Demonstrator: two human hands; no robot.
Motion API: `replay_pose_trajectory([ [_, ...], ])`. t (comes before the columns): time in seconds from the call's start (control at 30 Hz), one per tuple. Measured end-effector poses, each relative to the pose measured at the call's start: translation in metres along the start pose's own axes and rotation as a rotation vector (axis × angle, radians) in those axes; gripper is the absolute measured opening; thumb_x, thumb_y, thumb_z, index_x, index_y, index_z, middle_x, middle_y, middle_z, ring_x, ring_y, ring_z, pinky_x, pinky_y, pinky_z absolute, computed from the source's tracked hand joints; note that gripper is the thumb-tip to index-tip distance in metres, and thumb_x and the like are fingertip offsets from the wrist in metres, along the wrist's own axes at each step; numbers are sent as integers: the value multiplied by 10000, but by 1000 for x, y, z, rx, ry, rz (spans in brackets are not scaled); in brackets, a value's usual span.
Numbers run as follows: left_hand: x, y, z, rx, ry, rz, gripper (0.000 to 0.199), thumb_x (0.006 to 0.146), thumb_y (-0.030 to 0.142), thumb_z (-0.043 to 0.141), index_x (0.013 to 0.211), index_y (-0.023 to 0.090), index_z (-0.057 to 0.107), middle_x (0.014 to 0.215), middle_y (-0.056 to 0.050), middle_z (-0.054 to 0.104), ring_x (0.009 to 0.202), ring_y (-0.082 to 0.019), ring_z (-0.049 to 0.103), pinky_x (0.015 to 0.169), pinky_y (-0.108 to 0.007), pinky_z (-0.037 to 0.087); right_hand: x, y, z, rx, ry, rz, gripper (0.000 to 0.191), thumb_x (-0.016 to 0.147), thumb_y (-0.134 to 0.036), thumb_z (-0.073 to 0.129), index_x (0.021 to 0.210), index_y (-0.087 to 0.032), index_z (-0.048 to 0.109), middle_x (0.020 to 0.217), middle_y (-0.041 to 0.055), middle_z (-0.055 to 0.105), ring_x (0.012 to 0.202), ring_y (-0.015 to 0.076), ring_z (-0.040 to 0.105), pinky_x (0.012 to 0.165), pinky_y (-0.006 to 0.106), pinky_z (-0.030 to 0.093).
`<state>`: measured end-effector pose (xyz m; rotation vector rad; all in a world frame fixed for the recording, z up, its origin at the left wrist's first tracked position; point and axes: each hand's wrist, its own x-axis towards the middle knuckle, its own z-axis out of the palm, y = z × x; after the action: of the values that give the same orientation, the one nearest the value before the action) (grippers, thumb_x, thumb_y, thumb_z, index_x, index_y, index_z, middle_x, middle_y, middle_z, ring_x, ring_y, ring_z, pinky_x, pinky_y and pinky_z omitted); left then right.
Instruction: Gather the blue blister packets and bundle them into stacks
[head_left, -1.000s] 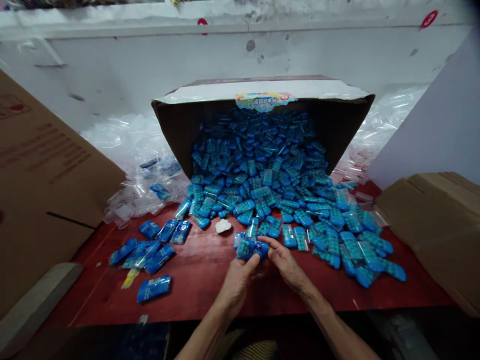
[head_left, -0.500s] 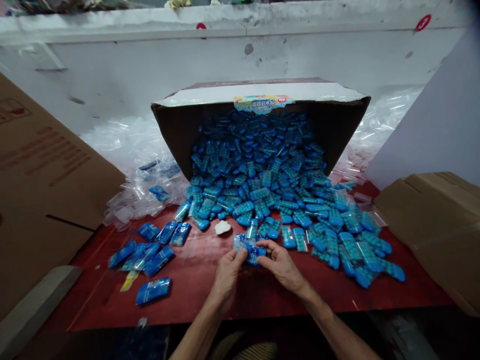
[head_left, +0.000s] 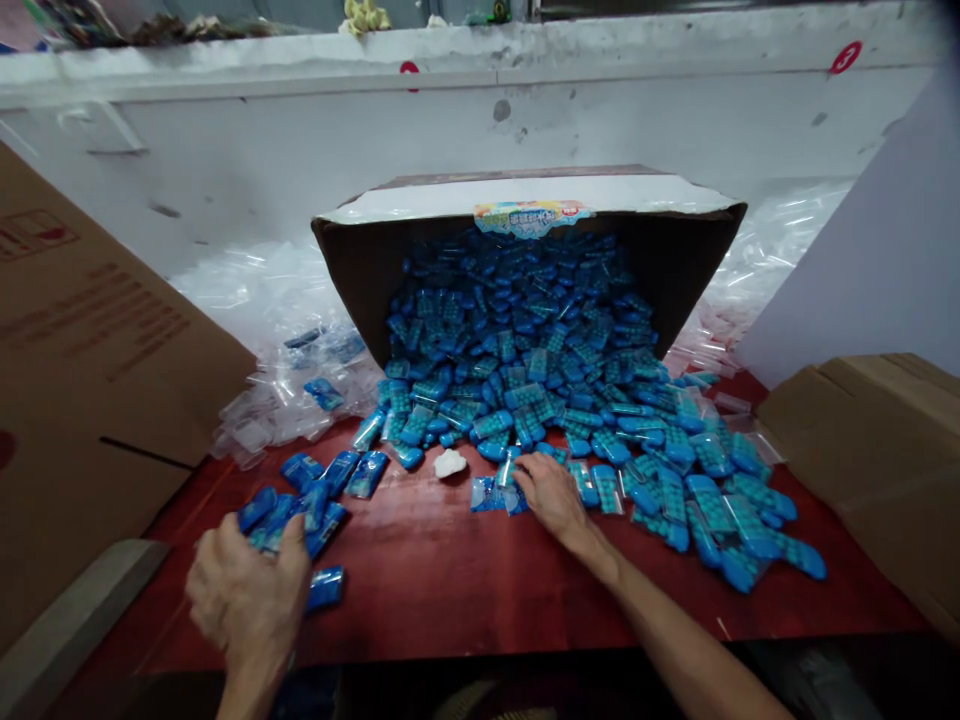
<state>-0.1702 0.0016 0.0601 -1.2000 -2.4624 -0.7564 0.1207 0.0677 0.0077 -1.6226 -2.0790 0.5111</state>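
Note:
My left hand [head_left: 251, 590] is over the left-hand group of shiny blue packets [head_left: 367, 474], thumb and fingers apart, slightly blurred. Packets show just beyond its fingertips; its palm side is hidden. My right hand [head_left: 555, 500] pinches a small clear case with teal beads [head_left: 507, 468] at the near edge of the heap. Beneath that case, flat blue printed wrappers [head_left: 486, 494] lie on the red tabletop [head_left: 420, 580]. The heap of blue-ended, bead-filled cases [head_left: 525, 390] spills from a carton [head_left: 349, 280] lying on its side.
A white lump [head_left: 450, 463] sits left of the wrappers. Piles of clear plastic pieces [head_left: 281, 390] lie behind on both sides of the carton. A large cardboard box [head_left: 97, 340] stands at left, another brown box [head_left: 870, 450] at right. A white wall [head_left: 247, 170] runs along the back.
My left hand has moved from the middle to the packets at left. My right hand has let go of the blue wrapper, now on the table, and taken a bead-filled case.

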Motion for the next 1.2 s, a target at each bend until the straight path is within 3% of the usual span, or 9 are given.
replay_pose_trajectory([
  [0.07,-17,10,8,-118,-3,172,502,733,446,433,1114,121,468,1132,-151,515,1062,-300,456,864,-445,363,12,-5,4,-108,-19,12,206,823,-309,435,951,-213,565,893,52,601,894,186,508,764,273,356],
  [0.2,-62,52,33,-416,-384,332,295,783,354,405,943,173,575,887,-67,643,781,-181,592,711,-298,459,18,-16,11,-179,-35,10,228,814,-313,454,997,-206,538,913,63,583,897,195,496,741,277,349],
  [0.3,-81,81,47,-384,-412,524,256,794,287,395,886,166,602,884,-86,641,840,-200,570,769,-340,429,7,-24,13,-243,-78,-98,197,833,-256,417,992,-227,530,913,41,572,863,176,497,681,254,355],
  [0.4,-84,96,57,-287,-403,612,268,802,251,373,902,157,603,943,-108,622,916,-222,534,812,-378,397,-12,-28,15,-299,-127,-191,190,834,-196,396,956,-235,537,899,32,569,830,173,492,644,255,357],
  [0.53,-87,101,73,-191,-457,763,277,791,229,386,978,185,586,1146,-107,540,1121,-286,394,865,-436,341,-32,-20,19,-354,-101,-134,177,838,-198,392,935,-216,539,896,47,569,808,181,481,642,270,361],
  [0.7,-103,99,91,-123,-534,857,351,787,248,406,1114,194,520,1206,-105,501,1198,-317,290,909,-502,261,-44,-1,22,-346,-46,-112,150,834,-252,420,885,-237,561,906,41,567,822,186,469,625,270,356],
  [0.83,-118,91,93,-151,-564,881,369,817,259,346,1150,213,498,1220,-78,499,1161,-292,354,904,-474,288,-52,9,17,-247,-54,-198,150,834,-262,429,783,-225,565,859,22,566,796,158,473,676,259,360],
  [1.03,-121,86,89,-189,-556,854,354,810,253,361,1123,232,523,1207,-66,512,1129,-278,389,894,-467,308,-52,9,26,-266,41,25,111,802,-283,487,848,-200,545,835,47,560,798,175,504,642,256,371],
  [1.2,-121,88,86,-214,-578,829,333,800,258,382,1091,234,542,1189,-62,527,1118,-268,403,893,-462,317,-54,7,34,-276,44,35,161,836,-199,421,753,-207,560,773,27,570,772,150,518,647,235,357],
])
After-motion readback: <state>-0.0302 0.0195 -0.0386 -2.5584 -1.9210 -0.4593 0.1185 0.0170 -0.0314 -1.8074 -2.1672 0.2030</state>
